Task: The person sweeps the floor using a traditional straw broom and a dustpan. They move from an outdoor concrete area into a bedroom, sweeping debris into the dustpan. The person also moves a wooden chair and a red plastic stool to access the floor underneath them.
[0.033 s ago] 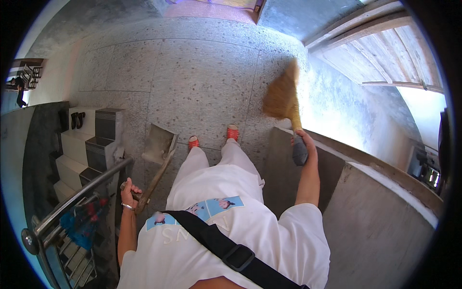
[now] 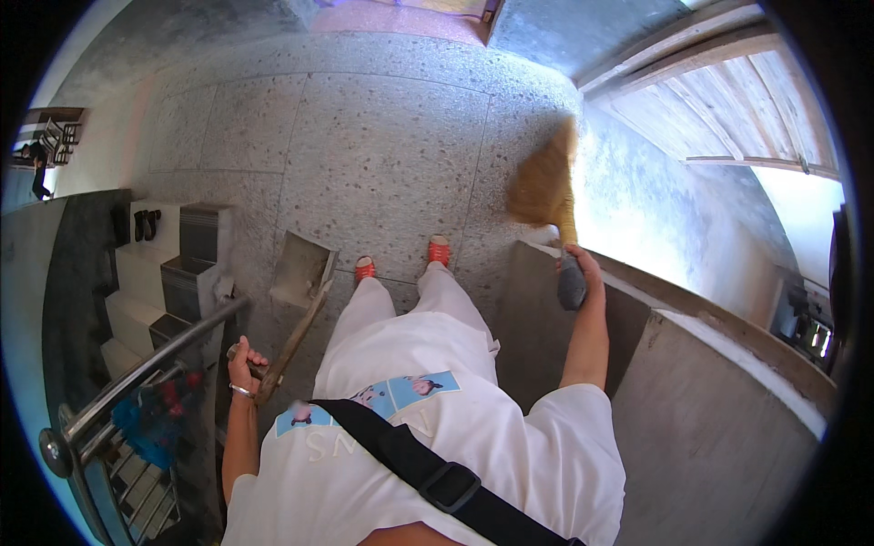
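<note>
- Out on the speckled terrazzo floor (image 2: 382, 155), looking straight down at a person in white clothes and red sandals (image 2: 439, 250), standing near the floor's right edge.
- right hand (image 2: 583, 273) is wrapped tight round the dark grip of a straw broom (image 2: 544, 187); fingers fully curled on it, no gap showing. Broom head is a bit blurry and sits by the floor's right edge, close to the low concrete wall (image 2: 710, 400).
- left hand (image 2: 242, 359) is clenched round the top of a long wooden handle (image 2: 296, 341); knuckles up, fingers closed, bracelet on the wrist.
- that handle slants down to a grey dustpan (image 2: 300, 268), which rests on the floor just beside the left foot, mouth facing the open floor.
- metal railing (image 2: 137, 382) runs along the floor's left edge right next to the left hand, apart from it, with steps (image 2: 150, 273) going down past it.
- wooden door (image 2: 728, 100) is over by the far right corner.
</note>
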Available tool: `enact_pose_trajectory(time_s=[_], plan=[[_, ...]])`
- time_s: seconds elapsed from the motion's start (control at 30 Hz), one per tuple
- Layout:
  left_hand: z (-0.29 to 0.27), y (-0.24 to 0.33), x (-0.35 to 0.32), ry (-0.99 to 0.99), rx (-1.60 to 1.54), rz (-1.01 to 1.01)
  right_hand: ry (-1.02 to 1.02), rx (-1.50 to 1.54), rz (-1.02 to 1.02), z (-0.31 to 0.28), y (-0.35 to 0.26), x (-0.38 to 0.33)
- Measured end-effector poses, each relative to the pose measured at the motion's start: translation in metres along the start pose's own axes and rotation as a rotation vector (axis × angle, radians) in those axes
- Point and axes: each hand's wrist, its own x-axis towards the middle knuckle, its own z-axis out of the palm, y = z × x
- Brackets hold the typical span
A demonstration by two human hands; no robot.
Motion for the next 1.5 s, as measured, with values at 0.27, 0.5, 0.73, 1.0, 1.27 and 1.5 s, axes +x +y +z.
enact_pose_trajectory(time_s=[0.27,0.5,0.73,1.0,1.27,1.5], plan=[[0.048,-0.032,-0.045,-0.005,-0.036,0.007,0.37,-0.023,-0.241,-0.061,-0.042,0.11],[0.066,-0.007,-0.044,-0.112,-0.008,-0.074,-0.03,0.192,-0.086,0.047,0.024,0.073],[0.056,0.016,-0.055,-0.124,-0.083,-0.042,-0.239,0.185,0.076,0.151,-0.005,-0.028],[-0.021,0.068,-0.009,-0.215,0.068,0.025,-0.358,-0.276,0.205,0.321,0.031,-0.083],[-0.101,0.044,-0.01,-0.287,0.175,0.03,-0.628,-0.609,0.414,0.518,0.129,-0.136],[-0.157,0.005,-0.015,-0.113,-0.028,0.048,-0.819,-1.003,0.259,0.654,0.228,-0.176]])
